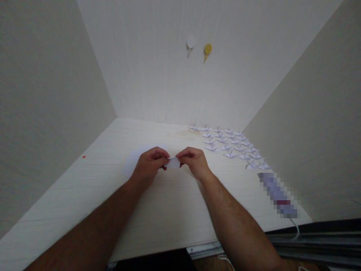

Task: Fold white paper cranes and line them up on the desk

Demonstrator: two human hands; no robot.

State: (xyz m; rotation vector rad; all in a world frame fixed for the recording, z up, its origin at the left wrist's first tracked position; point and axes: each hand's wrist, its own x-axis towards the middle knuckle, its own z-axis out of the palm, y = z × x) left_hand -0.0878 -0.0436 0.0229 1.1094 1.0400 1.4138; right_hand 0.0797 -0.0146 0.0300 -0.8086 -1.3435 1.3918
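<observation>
Between my two hands, over the middle of the white table, is a small piece of white paper (173,163). Its upper edge looks folded or curled. My left hand (152,161) pinches the left side of the paper with thumb and fingers. On the opposite side, my right hand (194,159) grips the right edge in a similar pinch. Partly hidden behind my left hand lie flat white paper sheets (132,162) on the table.
Several folded white paper cranes (229,154) stand in rows at the back right. Nearer me on the right lies a blurred-out long object (278,194) with a cable. Walls enclose the table; a white hook (190,42) and a yellow hook (208,49) hang on the back wall.
</observation>
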